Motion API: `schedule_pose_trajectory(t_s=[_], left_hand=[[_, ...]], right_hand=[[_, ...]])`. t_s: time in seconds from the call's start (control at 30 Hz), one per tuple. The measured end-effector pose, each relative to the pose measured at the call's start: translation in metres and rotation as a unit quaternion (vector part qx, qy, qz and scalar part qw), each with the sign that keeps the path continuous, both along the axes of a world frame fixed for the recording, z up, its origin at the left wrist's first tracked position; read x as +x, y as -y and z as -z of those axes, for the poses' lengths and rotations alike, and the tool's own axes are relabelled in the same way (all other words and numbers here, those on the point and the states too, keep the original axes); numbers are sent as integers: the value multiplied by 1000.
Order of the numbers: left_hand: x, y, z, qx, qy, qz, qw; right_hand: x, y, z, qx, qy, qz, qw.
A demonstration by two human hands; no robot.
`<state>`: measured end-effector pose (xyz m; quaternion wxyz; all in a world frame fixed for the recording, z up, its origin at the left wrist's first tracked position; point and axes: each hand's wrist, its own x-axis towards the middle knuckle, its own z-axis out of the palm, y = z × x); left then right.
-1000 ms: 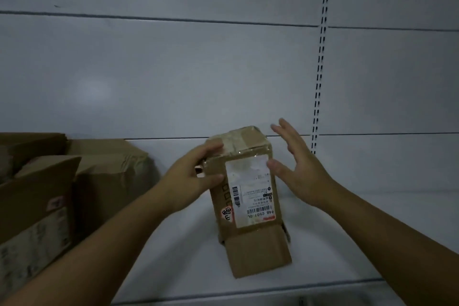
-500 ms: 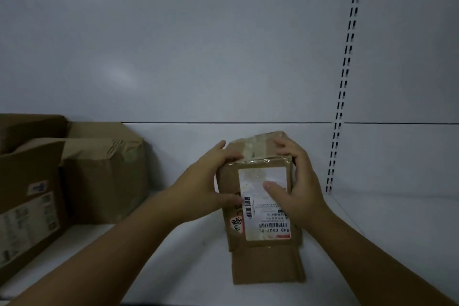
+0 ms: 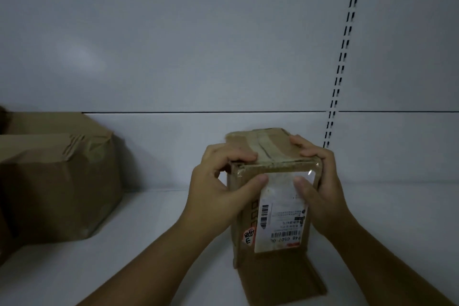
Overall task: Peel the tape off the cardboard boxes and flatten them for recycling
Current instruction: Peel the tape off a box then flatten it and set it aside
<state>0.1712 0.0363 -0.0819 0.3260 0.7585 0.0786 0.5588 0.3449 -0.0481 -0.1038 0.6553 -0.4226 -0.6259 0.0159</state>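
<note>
Small cardboard box [image 3: 270, 196] stands upright on the white shelf [image 3: 149, 243], its bottom flap [image 3: 280, 278] folded out flat toward me. Tape strip [image 3: 267, 146] runs across the sealed top; shipping label [image 3: 280, 216] covers the near face. A second ago my right hand [image 3: 320, 189] was open and clear of the box; now it is clamped on the top right corner, thumb on the label. Left hand [image 3: 218, 189] grips the top left corner, fingers over the top edge, thumb on the near face. Both hands closed on the box, apart from each other. The view has also drawn closer.

Judgement: box is now steadied, so peeling can start; no tape end is lifted yet, top still sealed.

Larger taped boxes [image 3: 57, 176] wait on the left, well apart. Slotted upright [image 3: 345, 45] on the back panel behind.
</note>
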Motion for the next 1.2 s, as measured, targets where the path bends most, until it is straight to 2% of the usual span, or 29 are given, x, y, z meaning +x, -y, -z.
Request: schedule_pose_trajectory(t_s=[0.17,0.3,0.4,0.6,0.73,0.83,0.87,0.93,1.0,1.07,1.13,1.2], left_hand=[[-6,-15,3,60,-103,61,991],[-10,-18,3,47,-156,123,979],[-12,-16,5,76,-154,75,982],[-9,3,3,167,-45,-50,984],[-18,0,8,182,-102,-55,976],[-16,-8,10,155,-125,-91,976],[-14,-9,10,149,-119,-109,976],[-9,-10,10,156,-96,-136,974],[-4,-10,11,168,-87,-155,970],[1,-11,9,172,-98,-169,965],[5,-13,8,173,-103,-166,965],[5,-13,7,179,-101,-149,967]], right_hand=[[3,-3,-2,2,-35,-8,999],[3,-4,-3,-7,-68,-32,997],[3,-3,2,-5,-55,13,998],[2,-1,-10,-67,-9,127,990],[-2,-9,-11,-170,-91,113,975],[-1,-10,-16,-204,-90,183,957],[-2,-6,-21,-193,-72,221,953],[-10,6,-38,-110,-23,265,958],[-25,22,-57,-38,47,238,970],[-37,31,-66,-66,161,209,962],[-40,30,-61,-132,287,206,926],[-36,24,-49,-165,341,199,904]])
